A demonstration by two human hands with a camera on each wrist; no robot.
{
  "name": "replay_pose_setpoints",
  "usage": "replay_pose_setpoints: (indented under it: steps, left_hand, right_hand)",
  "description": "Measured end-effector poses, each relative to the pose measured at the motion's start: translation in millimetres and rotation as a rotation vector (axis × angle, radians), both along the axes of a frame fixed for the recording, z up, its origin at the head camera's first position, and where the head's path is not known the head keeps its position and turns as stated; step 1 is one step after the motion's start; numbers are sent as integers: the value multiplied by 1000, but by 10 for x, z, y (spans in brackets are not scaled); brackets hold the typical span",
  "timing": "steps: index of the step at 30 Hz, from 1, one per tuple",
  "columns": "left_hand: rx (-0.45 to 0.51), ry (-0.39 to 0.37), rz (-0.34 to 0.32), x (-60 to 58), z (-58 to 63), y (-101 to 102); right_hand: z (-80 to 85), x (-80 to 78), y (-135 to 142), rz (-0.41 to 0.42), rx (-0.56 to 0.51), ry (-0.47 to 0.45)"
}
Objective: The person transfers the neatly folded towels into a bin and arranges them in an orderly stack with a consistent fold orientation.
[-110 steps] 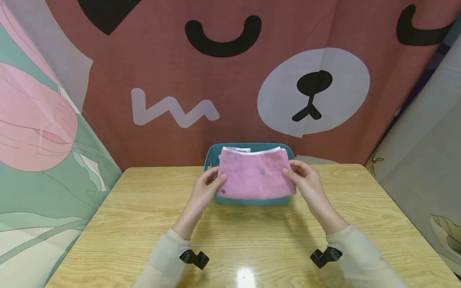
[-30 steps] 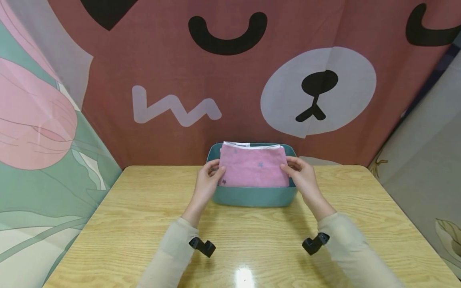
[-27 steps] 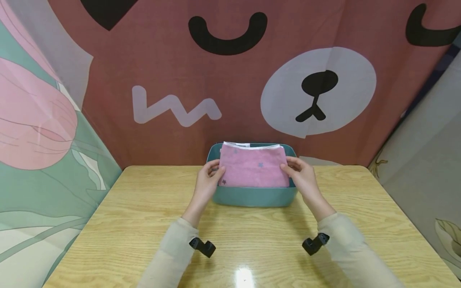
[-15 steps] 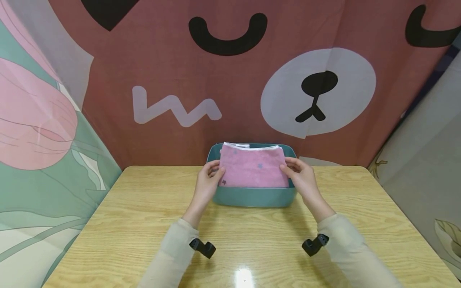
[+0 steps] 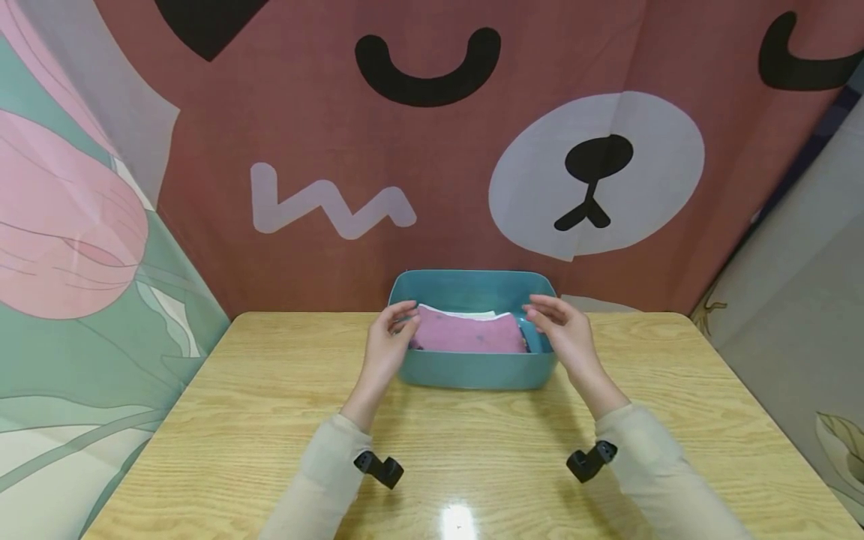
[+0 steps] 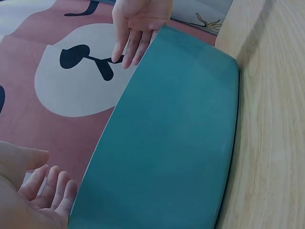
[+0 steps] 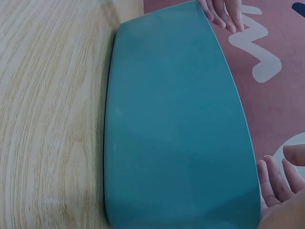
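Observation:
A folded pink cloth (image 5: 469,334) with a white edge and small stars lies inside the teal bin (image 5: 475,371), its lower part hidden by the front wall. My left hand (image 5: 390,334) is at the bin's left end, thumb and fingers parted, holding nothing. Over the right end, my right hand (image 5: 563,330) is likewise spread, apart from the cloth. In the left wrist view the bin's outer wall (image 6: 157,133) fills the middle, with the fingers of both hands beyond its rim. The right wrist view also shows this wall (image 7: 176,119), and the cloth is hidden there.
The bin stands at the back of a wood-grain table (image 5: 466,450), close to a hanging cloth backdrop (image 5: 337,270) with a bear face. Patterned curtains (image 5: 67,262) flank the table. A black wrist camera (image 5: 379,469) sits on each sleeve.
The pink cloth has left both hands and dropped lower into the bin, so the inner back wall shows. My fingers have opened; the hands stay in nearly the same place.

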State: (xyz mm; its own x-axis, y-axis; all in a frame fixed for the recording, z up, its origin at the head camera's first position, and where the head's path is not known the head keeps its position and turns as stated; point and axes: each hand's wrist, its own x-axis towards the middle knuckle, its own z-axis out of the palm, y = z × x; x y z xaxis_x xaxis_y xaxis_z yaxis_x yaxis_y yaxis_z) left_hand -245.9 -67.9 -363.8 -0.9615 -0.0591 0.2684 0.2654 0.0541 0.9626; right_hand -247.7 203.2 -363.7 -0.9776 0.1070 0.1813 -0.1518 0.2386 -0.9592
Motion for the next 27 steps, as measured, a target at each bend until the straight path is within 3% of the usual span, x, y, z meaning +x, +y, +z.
replay_pose_setpoints:
  steps: [7,12,18,27]
  left_hand:
    - [-15,-8,7,23,-75,-50]
    - [-20,15,20,107,-63,-95]
    - [-30,-22,30,217,-38,-161]
    - [-33,-1,-8,353,14,-222]
  right_hand:
    - [10,61,-8,14,-28,23]
    - [28,128,-10,18,-43,25]
    - [38,197,3,15,-50,22]
    - [38,286,69,26,-49,56]
